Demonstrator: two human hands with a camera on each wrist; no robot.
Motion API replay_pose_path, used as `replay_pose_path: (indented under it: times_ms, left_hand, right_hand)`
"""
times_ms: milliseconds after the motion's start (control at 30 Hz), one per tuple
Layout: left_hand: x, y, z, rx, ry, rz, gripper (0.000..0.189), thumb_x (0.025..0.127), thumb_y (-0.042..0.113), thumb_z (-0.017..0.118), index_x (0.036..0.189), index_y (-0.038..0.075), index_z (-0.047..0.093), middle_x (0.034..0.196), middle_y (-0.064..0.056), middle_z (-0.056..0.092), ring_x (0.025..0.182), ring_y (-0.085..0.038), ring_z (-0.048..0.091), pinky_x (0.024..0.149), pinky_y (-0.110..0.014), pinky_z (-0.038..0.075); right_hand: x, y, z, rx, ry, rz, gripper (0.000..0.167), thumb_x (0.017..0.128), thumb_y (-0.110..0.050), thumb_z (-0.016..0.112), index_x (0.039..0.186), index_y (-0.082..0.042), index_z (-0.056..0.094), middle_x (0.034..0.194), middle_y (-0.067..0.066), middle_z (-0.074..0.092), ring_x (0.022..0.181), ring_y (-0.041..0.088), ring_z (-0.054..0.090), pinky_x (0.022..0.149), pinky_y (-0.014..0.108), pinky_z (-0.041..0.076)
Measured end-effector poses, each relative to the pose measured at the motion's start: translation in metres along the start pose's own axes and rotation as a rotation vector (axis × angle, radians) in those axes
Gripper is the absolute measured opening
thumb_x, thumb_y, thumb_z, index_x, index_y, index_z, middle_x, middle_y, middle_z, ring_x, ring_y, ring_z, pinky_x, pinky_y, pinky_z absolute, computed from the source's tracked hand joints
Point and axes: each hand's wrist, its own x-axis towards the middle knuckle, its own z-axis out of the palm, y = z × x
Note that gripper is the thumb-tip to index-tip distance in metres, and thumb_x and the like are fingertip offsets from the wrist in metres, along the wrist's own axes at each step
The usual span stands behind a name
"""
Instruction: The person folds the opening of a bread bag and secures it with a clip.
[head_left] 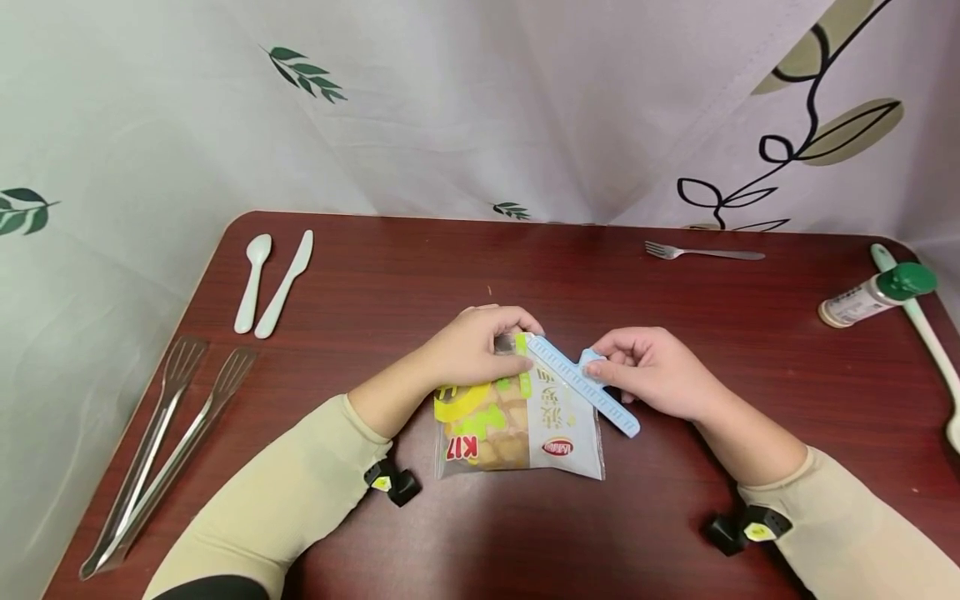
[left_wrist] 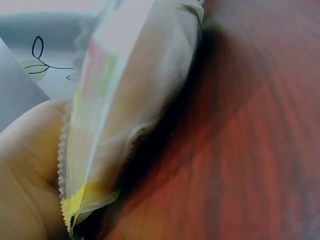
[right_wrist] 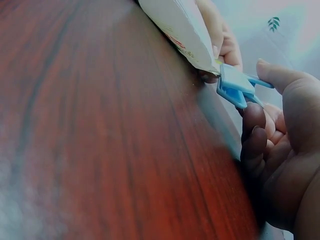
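Observation:
My left hand grips a clear plastic snack bag by its far edge, thumb on the printed face. Pale yellowish pieces show through the bag's left part. In the left wrist view the bag is tilted up off the table and blurred. Between thumb and fingers, my right hand pinches the handle of a light blue bag clip. The clip's long bar slants across the bag's far right corner. Seen from the right wrist, the clip has its jaws parted at the near end, beside the bag's edge.
At the left lie a white spoon, a white knife and metal tongs. A fork lies near the far edge. To the right, a green-capped seasoning bottle leans on a long pale-handled utensil. A patterned curtain hangs behind.

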Motion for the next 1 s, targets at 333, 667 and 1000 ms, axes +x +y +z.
replay_pose_path:
  times_ms: [333,667,1000]
  left_hand:
    - [-0.005,0.006,-0.011,0.038,-0.064,-0.073,0.014,0.093,0.031,0.08,0.086,0.023,0.071,0.07,0.012,0.061,0.066,-0.009,0.055,0.064,-0.028,0.045]
    - [-0.003,0.004,-0.009,0.038,-0.08,-0.016,0.021,0.096,0.026,0.078,0.076,0.022,0.072,0.067,0.016,0.064,0.07,-0.01,0.057,0.061,-0.027,0.043]
    - [-0.002,0.003,-0.008,0.058,-0.081,0.017,0.024,0.097,0.024,0.077,0.074,0.022,0.07,0.063,0.014,0.057,0.072,-0.012,0.052,0.062,-0.029,0.04]
  right_hand:
    - [-0.001,0.004,0.001,0.033,0.003,-0.056,0.006,0.096,0.001,0.075,0.097,-0.004,0.077,0.064,0.008,0.063,0.048,0.016,0.053,0.046,0.028,0.048]
    - [-0.002,0.004,0.0,0.039,0.004,-0.076,0.008,0.095,0.003,0.074,0.095,-0.005,0.076,0.063,0.008,0.062,0.049,0.015,0.054,0.045,0.028,0.047]
    - [-0.003,0.003,-0.002,0.023,0.004,-0.09,0.006,0.095,0.003,0.075,0.096,-0.003,0.076,0.063,0.007,0.062,0.049,0.015,0.054,0.045,0.028,0.046]
